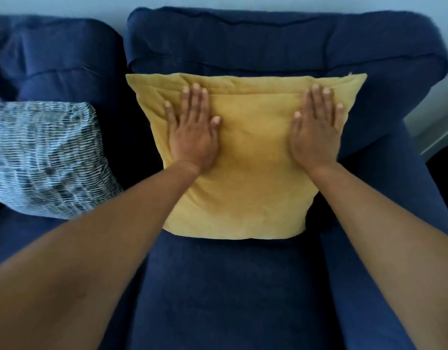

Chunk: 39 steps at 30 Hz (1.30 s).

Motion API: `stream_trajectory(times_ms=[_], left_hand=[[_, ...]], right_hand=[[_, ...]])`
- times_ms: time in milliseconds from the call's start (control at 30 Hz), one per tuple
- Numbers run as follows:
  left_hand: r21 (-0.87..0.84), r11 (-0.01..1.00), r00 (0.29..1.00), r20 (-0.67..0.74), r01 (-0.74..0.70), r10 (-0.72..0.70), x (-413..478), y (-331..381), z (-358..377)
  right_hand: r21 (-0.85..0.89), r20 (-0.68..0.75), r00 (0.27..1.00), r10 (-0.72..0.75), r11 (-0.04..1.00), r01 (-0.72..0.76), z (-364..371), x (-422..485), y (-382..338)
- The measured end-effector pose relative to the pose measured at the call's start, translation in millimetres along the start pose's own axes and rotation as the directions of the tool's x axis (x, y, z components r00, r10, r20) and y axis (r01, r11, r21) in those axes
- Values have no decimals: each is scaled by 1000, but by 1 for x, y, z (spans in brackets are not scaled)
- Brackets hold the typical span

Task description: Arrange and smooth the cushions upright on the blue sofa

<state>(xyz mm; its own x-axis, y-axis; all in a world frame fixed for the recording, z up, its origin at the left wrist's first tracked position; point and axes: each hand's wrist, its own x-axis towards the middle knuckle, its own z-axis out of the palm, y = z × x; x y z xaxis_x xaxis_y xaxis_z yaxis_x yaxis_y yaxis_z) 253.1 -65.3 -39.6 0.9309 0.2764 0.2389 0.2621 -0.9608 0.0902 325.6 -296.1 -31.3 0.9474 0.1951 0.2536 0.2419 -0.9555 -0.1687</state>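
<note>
- The yellow cushion (245,157) stands upright on the seat of the blue sofa (230,286), leaning back against the backrest cushion (268,44) of the right-hand seat section.
- Its top edge runs roughly level just under the fold of the backrest; a seam line crosses the fabric a little below that edge, and the top corners stick out to either side.
- Its bottom edge rests on the seat, with bare blue seat in front of it toward the camera.
- The left hand (192,132) lies flat on the upper left part of the cushion face, fingers stretched out and close together, thumb spread inward, gripping nothing.
- The right hand (316,130) lies flat in the same way on the upper right part, fingers extended toward the top edge, thumb spread inward, holding nothing.
- Between the two hands a wide strip of cushion face is uncovered.
- The cushion's right edge sits just beside the sofa armrest (394,173), with only a dark narrow gap between them.
- To its left a dark gap of sofa separates it from a patterned blue-and-white cushion (46,157), which leans on the neighbouring seat section, not touching the yellow one.
- Pale wall (66,5) shows above the backrest.
</note>
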Motion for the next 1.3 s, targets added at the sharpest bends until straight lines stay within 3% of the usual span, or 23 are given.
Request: stream_trajectory(times_ms=[100, 167, 267, 333, 367, 433, 500, 633, 700, 767, 833, 900, 933, 1000, 1100, 1200, 1300], left_hand=[[48, 994, 995, -9, 96, -95, 21, -38, -14], [43, 997, 995, -77, 70, -66, 22, -35, -26], [4, 994, 981, -156, -113, 112, 10, 6, -38], [-16, 973, 966, -124, -229, 225, 1, 29, -36], [-15, 973, 970, -82, -232, 230, 0, 31, -32], [3, 990, 990, 28, -140, 140, 8, 14, -27], [77, 996, 995, 92, -47, 40, 15, -17, -23], [189, 970, 975, 135, 149, -176, 29, -63, -30], [170, 960, 968, 81, 221, -237, 31, -64, -41], [94, 990, 994, -47, 104, -100, 25, -49, -52], [33, 984, 973, -143, -177, 180, 9, -22, -57], [93, 913, 904, -133, -398, 407, -11, -1, -47], [107, 895, 895, -74, -432, 441, -20, 0, -39], [130, 907, 916, 59, -401, 397, -33, -15, -20], [252, 937, 967, 141, -244, 214, -40, -47, -6], [290, 950, 987, 144, -117, 77, -43, -57, -11], [195, 979, 991, 133, -59, 34, -48, -49, -34]], right_hand=[[14, -18, 986, 163, 986, -163, -15, -1, 33], [76, -123, 981, 150, 987, -142, -30, -3, 23], [86, -212, 960, -180, 976, 202, -42, -7, -22], [6, -100, 913, -396, 917, 399, -29, -14, -48], [-23, -19, 903, -430, 903, 430, -22, -16, -52], [-45, 107, 918, -382, 921, 388, -15, -7, -37], [-58, 140, 948, -286, 953, 297, -13, 4, -7], [-82, 109, 992, -62, 994, 72, -20, 18, 36], [-16, 22, 999, -32, 999, 32, -28, 16, 24], [62, -109, 978, -178, 981, 185, -38, 4, 0], [41, -178, 890, -420, 900, 433, -39, -16, -27], [-64, -111, 797, -594, 805, 590, -24, -36, -45], [-108, -55, 783, -620, 783, 613, -13, -41, -45], [-120, 29, 838, -544, 831, 544, 3, -43, -33], [-82, 83, 954, -288, 952, 295, 10, -40, 1], [-93, 138, 985, -107, 988, 120, 7, -41, 22], [28, 167, 986, -10, 1000, 6, -14, -52, 7]])
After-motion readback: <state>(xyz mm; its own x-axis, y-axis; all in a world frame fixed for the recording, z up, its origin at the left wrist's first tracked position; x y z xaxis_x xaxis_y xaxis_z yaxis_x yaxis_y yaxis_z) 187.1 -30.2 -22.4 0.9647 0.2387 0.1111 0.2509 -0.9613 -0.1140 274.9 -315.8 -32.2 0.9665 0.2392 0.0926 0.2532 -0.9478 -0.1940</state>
